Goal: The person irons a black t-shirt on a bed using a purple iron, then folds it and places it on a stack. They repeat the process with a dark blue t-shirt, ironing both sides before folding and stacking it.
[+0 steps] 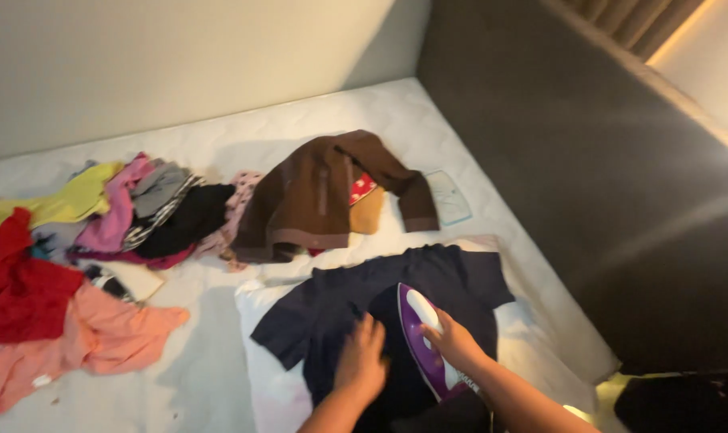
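A dark navy T-shirt (436, 277) lies spread flat on a white cloth (256, 353) on the white mattress (324, 120). My right hand (453, 341) grips the handle of a purple and white iron (421, 330), whose tip rests on the shirt's middle. My left hand (361, 359) presses flat on the shirt just left of the iron, fingers spread.
A brown sweater (316, 196) lies beyond the shirt, with a red and orange item under it. A heap of coloured clothes (99, 240) covers the left side. A clear flat piece (449, 196) sits near the dark padded headboard (588, 184) on the right.
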